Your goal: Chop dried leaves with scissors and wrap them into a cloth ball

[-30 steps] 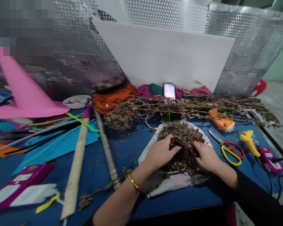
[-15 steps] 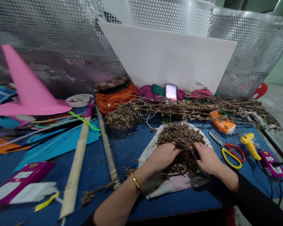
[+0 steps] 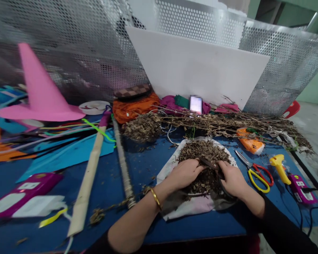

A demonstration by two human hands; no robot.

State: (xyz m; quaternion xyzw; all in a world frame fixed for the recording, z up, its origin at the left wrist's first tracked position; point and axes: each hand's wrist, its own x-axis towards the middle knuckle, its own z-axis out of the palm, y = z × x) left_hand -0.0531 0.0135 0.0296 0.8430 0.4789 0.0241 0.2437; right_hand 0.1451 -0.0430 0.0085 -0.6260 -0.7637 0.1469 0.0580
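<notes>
A heap of chopped dry plant bits [image 3: 209, 151] lies on a white cloth [image 3: 185, 211] on the blue table. Over the heap, my right hand [image 3: 231, 178] is closed around the handle of dark scissors [image 3: 208, 162], whose blades point left. My left hand [image 3: 187, 173], with a gold bangle at the wrist, has its fingers closed at the blade side. What those fingers pinch is too small and hidden to name.
Red-and-yellow scissors [image 3: 258, 174], a yellow glue gun [image 3: 280, 167] and a purple power strip [image 3: 302, 188] lie right. Dry stalks [image 3: 228, 123] stretch along the back. Left are a pink cone hat [image 3: 41, 95], a pale stick [image 3: 87, 187] and another rod [image 3: 123, 162].
The view has shifted slightly, so the objects at left appear farther right. Both hands stay over the heap with almost the same pose.
</notes>
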